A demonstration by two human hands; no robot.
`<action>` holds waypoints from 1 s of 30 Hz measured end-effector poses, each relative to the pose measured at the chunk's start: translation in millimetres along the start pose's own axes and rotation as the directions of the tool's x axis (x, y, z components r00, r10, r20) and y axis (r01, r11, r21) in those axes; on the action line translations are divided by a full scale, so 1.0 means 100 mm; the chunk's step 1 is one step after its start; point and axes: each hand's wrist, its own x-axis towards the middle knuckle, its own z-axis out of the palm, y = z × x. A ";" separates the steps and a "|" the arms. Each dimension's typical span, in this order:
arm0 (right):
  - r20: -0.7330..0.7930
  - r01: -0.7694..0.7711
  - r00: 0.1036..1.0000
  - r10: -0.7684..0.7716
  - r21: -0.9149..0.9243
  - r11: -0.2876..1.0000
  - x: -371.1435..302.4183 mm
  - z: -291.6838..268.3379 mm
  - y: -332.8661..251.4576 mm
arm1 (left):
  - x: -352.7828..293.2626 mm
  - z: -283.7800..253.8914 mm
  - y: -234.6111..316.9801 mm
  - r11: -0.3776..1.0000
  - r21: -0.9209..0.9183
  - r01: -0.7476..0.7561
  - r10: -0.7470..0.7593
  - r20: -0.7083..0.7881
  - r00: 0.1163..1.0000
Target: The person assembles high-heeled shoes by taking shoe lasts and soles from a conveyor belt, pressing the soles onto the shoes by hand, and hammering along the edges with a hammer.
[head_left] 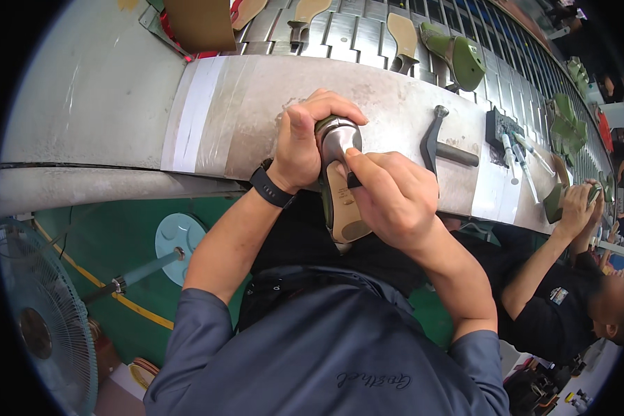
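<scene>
A green shoe [342, 208] with a tan sole is held bottom up over the bench's near edge, its toe pointing toward my body. The sole's heel end is a shiny silver-grey piece. My left hand [304, 135] is wrapped round the heel end from the left, its thumb raised. Closed fingers of my right hand [395, 194] press at the shoe's waist, thumb against the silver piece. A small dark thing shows beneath them, mostly hidden, and I cannot make out what it is. To the right of the shoe lies a hammer [456, 154] with a dark curved head.
A black holder [496, 128] with several slender tools stands right of the hammer. Behind the bench, a slatted conveyor [353, 41] carries green shoes [461, 59] and tan soles [402, 35]. A co-worker's hands [577, 208] hold a shoe at far right. A fan [41, 333] stands lower left.
</scene>
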 end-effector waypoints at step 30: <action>0.080 -0.331 0.940 0.331 -0.014 0.944 0.24 0.08 0.48 | 0.49 -0.05 -0.37 0.987 -0.056 0.149 -0.140 0.147 0.979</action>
